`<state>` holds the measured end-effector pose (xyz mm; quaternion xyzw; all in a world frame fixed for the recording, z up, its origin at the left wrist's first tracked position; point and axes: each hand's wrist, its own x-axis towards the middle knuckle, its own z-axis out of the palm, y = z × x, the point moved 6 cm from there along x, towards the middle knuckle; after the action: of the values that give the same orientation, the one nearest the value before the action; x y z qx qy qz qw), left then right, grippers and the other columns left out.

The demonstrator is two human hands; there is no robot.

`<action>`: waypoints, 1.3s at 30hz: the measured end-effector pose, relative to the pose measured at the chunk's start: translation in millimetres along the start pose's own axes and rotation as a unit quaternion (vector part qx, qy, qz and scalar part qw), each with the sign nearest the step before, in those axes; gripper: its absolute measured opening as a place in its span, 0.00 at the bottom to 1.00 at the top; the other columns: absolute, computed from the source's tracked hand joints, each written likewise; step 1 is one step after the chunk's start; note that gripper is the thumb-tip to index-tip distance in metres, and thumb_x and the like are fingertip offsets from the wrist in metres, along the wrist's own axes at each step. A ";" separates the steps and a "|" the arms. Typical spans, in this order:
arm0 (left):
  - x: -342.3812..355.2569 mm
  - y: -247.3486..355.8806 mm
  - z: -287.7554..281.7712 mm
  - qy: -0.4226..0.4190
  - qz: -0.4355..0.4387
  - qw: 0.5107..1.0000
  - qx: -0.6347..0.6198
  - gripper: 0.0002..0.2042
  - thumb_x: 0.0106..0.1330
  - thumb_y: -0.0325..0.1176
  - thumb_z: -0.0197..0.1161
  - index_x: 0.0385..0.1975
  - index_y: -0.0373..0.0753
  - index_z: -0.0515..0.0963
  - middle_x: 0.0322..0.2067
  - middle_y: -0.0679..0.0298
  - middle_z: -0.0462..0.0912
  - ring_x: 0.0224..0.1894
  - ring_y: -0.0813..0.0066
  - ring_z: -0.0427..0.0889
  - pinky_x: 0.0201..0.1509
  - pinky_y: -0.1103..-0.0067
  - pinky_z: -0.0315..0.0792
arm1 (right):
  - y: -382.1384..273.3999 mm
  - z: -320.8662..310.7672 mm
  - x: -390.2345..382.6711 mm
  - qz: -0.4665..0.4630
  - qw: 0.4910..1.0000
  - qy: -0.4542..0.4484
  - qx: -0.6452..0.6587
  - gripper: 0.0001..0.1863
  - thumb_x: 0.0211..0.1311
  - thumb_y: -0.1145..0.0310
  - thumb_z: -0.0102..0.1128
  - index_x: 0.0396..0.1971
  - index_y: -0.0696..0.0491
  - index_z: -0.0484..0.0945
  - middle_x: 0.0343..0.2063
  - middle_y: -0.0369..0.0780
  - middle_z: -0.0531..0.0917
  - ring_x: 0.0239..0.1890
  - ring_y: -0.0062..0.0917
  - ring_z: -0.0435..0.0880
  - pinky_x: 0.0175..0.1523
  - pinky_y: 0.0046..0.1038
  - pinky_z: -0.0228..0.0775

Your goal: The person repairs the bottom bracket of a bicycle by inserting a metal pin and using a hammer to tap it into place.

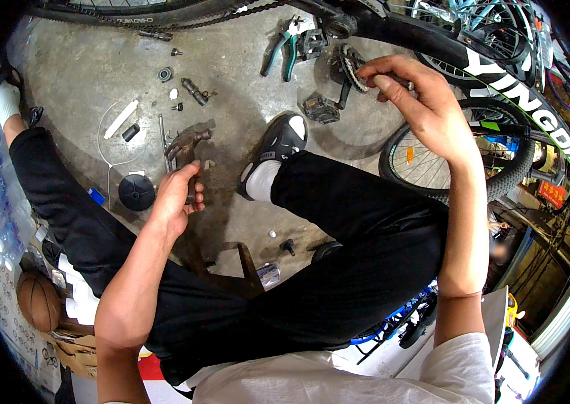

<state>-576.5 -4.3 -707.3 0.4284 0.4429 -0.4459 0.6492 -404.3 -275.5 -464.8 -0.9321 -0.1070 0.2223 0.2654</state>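
Note:
My left hand [181, 193] is wrapped round the handle of a hammer [189, 144], its dark metal head pointing away over the floor. Up at the right, my right hand [409, 97] is closed in a pinch on a small dark metal part [404, 84] whose bright end sticks out by the thumb; its exact kind is unclear. Just left of those fingertips is a chainring [353, 69] on a crank arm, with a black pedal [321, 108] at its lower end. Whether the fingertips touch the chainring, I cannot tell.
A black bicycle frame [406, 30] spans the top right above a wheel [500, 185]. On the concrete floor lie teal-handled pliers [283, 50], a wrench [163, 138], a cylindrical tool [195, 91], a black disc [136, 192] and a thin cable [107, 138]. A basketball [38, 301] is at lower left.

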 end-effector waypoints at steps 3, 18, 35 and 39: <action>0.9 -0.2 0.1 -0.001 0.000 1.000 0.000 0.11 0.68 0.45 0.61 0.36 0.43 0.75 0.21 0.72 0.72 0.21 0.80 0.70 0.29 0.76 0.68 | -2.9 -5.2 1.4 -0.043 0.998 0.021 -0.032 0.10 0.68 0.70 0.54 0.42 0.58 0.81 0.40 0.44 0.85 0.43 0.34 0.84 0.49 0.31 0.73; 1.0 0.2 -0.1 -0.002 -0.002 1.000 0.000 0.11 0.68 0.45 0.61 0.37 0.44 0.76 0.21 0.72 0.73 0.21 0.80 0.70 0.28 0.76 0.68 | -12.3 -7.9 -0.2 -0.069 0.980 0.049 -0.178 0.08 0.69 0.73 0.53 0.41 0.59 0.80 0.34 0.40 0.81 0.35 0.25 0.80 0.43 0.25 0.71; -2.1 5.3 0.1 -0.002 0.012 1.000 0.005 0.11 0.68 0.45 0.61 0.35 0.43 0.75 0.22 0.72 0.72 0.21 0.79 0.70 0.27 0.76 0.68 | -24.8 10.8 7.6 -0.069 0.966 0.087 -0.235 0.06 0.63 0.70 0.55 0.37 0.53 0.78 0.34 0.44 0.82 0.39 0.45 0.82 0.41 0.43 0.74; 3.2 0.1 -0.8 -0.007 0.004 1.000 0.008 0.12 0.68 0.44 0.62 0.36 0.43 0.74 0.22 0.71 0.72 0.21 0.78 0.70 0.28 0.75 0.68 | -19.6 32.4 12.0 -0.071 0.960 0.093 -0.254 0.09 0.59 0.71 0.55 0.40 0.53 0.76 0.36 0.44 0.82 0.39 0.43 0.84 0.42 0.43 0.77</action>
<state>-575.9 -4.1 -710.5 0.4319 0.4335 -0.4499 0.6505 -410.6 -240.8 -483.1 -0.9754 -0.2003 0.0807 0.0438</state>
